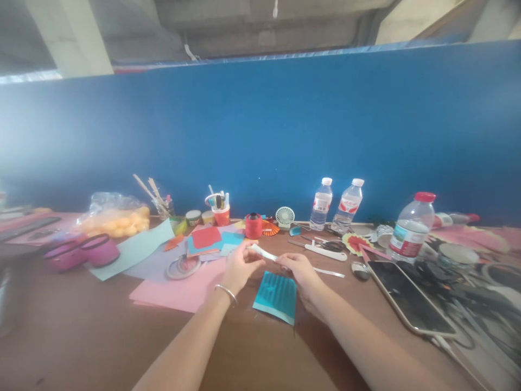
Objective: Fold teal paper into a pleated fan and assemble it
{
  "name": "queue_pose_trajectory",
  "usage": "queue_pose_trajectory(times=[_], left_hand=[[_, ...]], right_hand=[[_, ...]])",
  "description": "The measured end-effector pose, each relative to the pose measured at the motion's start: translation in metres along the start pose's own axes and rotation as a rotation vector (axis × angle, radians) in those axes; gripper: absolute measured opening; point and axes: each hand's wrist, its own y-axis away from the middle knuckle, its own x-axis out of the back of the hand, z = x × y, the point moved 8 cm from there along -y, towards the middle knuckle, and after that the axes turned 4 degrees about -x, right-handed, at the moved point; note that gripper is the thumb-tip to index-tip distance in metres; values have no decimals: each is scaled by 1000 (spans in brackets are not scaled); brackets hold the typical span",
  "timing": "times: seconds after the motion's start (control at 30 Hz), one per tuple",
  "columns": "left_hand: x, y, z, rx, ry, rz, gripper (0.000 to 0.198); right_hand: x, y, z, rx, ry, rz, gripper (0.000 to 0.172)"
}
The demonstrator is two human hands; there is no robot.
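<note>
A narrow white strip (264, 253), which looks like paper or tape, is stretched between my two hands above the table. My left hand (241, 266), with a bangle at the wrist, pinches its left end. The right end is pinched by the fingers of my right hand (300, 271). Just below and between them lies a blue-green paper piece (275, 296) with darker stripes and a pale lower edge. Another thin white strip (329, 272) lies on the table beyond my right hand.
Pink paper sheets (179, 288) and a tape roll (183, 266) lie to the left. A white-handled cutter (325, 251), scissors (331, 244) and a phone (411, 296) are at right. Bottles (321, 206), a small fan (285, 217) and a red cup (222, 215) stand along the blue partition (260, 125).
</note>
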Motion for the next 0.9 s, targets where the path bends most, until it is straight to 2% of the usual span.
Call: queue_pose_trajectory(times=[0.3, 0.4, 0.57, 0.9], left_hand=[[11, 3, 12, -114, -309, 139, 21], [13, 4, 18, -162, -498, 157, 13], [7, 7, 27, -269, -794, 108, 12], [4, 8, 34, -388, -1039, 120, 11]], right_hand=[[-9, 6, 6, -41, -31, 20, 20], [-10, 11, 4, -63, -56, 49, 19], [-13, 19, -1, -76, -109, 75, 18], [-18, 25, -7, -91, -197, 62, 18]])
